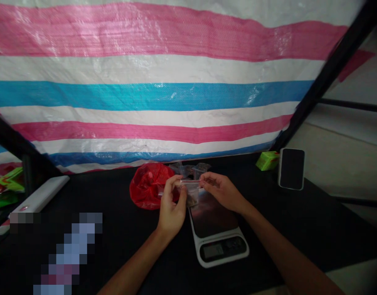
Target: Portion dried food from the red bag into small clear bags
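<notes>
A small clear zip bag (193, 194) with dark contents at its bottom hangs between my two hands, over the far left part of a kitchen scale (214, 217). My left hand (172, 205) pinches the bag's left top corner between thumb and fingers. At the right end of the zip strip, my right hand (220, 189) is closed on the bag with its fingertips. The scale has a white body, a dark plate and a display at its near end. Left of the bag lies a red plastic bag (147, 184), partly behind my left hand.
More small clear bags (202, 167) lie behind the scale. At the right stand a dark-screened white device (292, 169) and a bright green box (267, 160). A long white object (46, 192) lies at the left of the black table (126, 254). A striped sheet (163, 96) hangs behind.
</notes>
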Tool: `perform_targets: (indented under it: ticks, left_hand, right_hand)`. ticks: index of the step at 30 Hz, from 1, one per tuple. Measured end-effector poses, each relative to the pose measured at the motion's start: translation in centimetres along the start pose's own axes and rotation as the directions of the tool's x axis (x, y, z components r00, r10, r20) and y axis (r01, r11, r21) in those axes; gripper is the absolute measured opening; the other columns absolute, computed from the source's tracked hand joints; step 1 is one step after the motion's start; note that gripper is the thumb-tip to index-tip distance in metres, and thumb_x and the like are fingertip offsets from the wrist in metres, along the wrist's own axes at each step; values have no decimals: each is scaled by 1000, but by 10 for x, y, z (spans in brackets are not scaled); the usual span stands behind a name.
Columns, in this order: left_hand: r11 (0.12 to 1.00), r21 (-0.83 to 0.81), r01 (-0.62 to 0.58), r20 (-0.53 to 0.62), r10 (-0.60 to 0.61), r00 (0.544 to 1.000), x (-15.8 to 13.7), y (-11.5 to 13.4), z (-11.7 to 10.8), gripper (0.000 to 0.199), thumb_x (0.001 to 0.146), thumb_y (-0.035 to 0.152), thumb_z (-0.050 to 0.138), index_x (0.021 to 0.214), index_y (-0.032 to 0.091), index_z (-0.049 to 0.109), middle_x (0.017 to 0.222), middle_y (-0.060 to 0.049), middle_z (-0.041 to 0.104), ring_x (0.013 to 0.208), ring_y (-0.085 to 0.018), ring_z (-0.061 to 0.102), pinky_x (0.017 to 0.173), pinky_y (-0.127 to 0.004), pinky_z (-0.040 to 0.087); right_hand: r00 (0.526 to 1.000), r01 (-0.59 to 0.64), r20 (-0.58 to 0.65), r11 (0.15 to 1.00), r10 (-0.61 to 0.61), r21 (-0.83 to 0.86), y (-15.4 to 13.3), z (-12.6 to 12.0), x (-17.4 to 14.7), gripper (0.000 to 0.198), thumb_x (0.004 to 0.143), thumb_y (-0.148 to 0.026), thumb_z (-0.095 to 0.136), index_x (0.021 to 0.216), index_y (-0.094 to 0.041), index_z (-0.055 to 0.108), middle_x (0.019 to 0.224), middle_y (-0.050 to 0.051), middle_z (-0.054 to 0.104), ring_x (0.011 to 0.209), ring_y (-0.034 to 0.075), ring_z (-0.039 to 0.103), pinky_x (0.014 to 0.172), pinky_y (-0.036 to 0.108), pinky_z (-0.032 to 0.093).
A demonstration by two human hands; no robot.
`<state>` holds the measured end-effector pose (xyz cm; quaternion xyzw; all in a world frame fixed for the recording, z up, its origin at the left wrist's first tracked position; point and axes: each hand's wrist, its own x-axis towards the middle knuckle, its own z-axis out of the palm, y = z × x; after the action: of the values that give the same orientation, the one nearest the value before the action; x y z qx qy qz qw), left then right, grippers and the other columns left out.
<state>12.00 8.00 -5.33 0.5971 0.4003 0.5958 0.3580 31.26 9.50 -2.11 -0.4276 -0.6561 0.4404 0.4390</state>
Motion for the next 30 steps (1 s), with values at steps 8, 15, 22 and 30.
perform_targets:
  ticks: [8, 15, 22, 30]
  left_hand:
    - [999, -41, 24, 18, -23, 1000, -1, -1, -1, 31, 101, 36, 57, 129, 24, 49, 102, -5, 66, 91, -19, 68, 83, -31, 58]
    - [987, -114, 113, 90, -103, 991, -1, -3, 2, 27, 98, 40, 61, 118, 21, 61, 112, -8, 72, 101, -21, 71, 90, -33, 57]
    - [991, -78, 110, 132, -99, 986, -1, -2, 1, 26, 99, 42, 61, 103, 18, 71, 103, -7, 77, 95, -21, 72, 86, -32, 57]
    - [998, -36, 57, 67, -55, 996, -2, -1, 1, 22, 96, 39, 65, 102, 18, 71, 99, -7, 76, 94, -21, 71, 85, -31, 56]
  right_hand:
    - [992, 70, -98, 989, -82, -128, 5, 14, -1, 22, 98, -44, 60, 101, -23, 67, 86, 1, 69, 79, 19, 63, 70, 30, 48]
    - [988, 95, -105, 981, -114, -170, 0, 16, -3, 21, 99, -41, 56, 98, -23, 66, 81, 0, 64, 73, 17, 58, 66, 29, 46]
    - [984, 121, -95, 961, -148, -248, 0, 18, -4, 17, 95, -38, 61, 91, -23, 69, 73, -2, 60, 67, 16, 53, 64, 29, 42]
    - [979, 140, -109, 957, -172, -252, 3, 20, -5, 15, 96, -37, 62, 96, -24, 70, 75, -1, 60, 68, 17, 53, 65, 30, 43]
